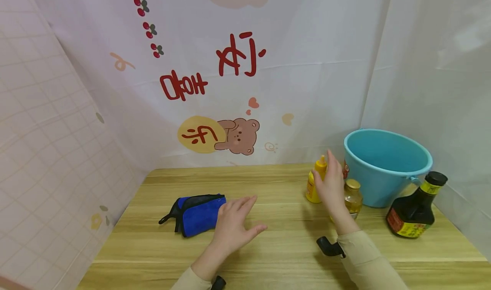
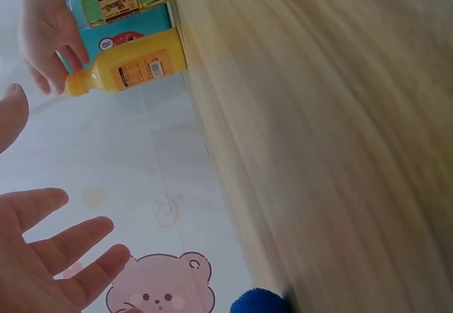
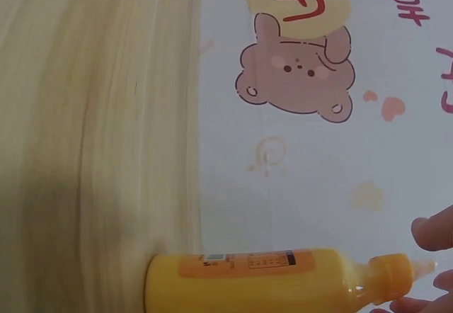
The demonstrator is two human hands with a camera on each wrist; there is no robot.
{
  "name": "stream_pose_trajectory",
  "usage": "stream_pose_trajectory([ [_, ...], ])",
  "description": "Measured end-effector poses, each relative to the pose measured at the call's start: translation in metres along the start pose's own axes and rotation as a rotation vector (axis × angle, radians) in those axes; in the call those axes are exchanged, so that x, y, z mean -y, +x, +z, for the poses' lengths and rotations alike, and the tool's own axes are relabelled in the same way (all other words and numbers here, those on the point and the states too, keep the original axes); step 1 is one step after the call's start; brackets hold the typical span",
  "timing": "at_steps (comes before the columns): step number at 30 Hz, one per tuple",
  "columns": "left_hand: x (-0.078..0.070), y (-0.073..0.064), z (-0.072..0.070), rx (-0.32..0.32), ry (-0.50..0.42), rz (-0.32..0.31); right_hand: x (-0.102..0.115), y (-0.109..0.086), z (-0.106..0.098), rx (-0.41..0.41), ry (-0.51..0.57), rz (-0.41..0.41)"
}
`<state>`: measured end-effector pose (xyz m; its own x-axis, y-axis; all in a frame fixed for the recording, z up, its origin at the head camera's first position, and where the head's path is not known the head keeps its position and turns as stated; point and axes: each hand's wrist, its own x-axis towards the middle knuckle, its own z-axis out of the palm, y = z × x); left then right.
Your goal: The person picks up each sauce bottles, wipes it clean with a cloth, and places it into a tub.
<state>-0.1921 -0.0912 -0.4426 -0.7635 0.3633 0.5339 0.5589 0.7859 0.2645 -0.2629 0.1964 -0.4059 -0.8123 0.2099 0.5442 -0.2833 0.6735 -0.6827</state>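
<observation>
My right hand (image 1: 333,190) reaches beside the yellow squeeze bottle (image 1: 312,188), its fingers extended. In the right wrist view, the thumb (image 3: 435,229) and fingertips lie on either side of the bottle's pointed nozzle (image 3: 425,268). The bottle stands upright on the table. Over the table, to the right of a blue rolled bundle with black trim (image 1: 203,217), my left hand (image 1: 235,227) hovers with fingers spread and nothing in it. Behind my right wrist stands a glass jar (image 1: 353,198) with a gold lid, partly hidden by the hand and forearm.
A light blue bucket (image 1: 377,183) stands at the back right, near the wall cloth (image 1: 307,98). In front of it is a dark sauce bottle (image 1: 414,211) with a black cap and yellow label. All stand on a wooden table (image 1: 276,243).
</observation>
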Motion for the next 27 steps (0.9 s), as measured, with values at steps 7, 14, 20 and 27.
stream_pose_trajectory([
  [7, 0.008, 0.000, -0.006, 0.025, 0.011, -0.012, -0.002, 0.008, 0.008, 0.028, 0.019, 0.082],
  [14, 0.029, -0.002, -0.015, 0.017, 0.042, -0.027, -0.002, 0.013, 0.011, 0.054, -0.010, 0.124],
  [20, 0.048, -0.007, -0.020, 0.006, 0.066, -0.033, -0.004, 0.014, 0.015, 0.018, -0.018, 0.069],
  [27, 0.066, -0.010, -0.027, 0.033, 0.083, -0.035, -0.001, 0.011, 0.019, 0.052, -0.009, -0.018],
])
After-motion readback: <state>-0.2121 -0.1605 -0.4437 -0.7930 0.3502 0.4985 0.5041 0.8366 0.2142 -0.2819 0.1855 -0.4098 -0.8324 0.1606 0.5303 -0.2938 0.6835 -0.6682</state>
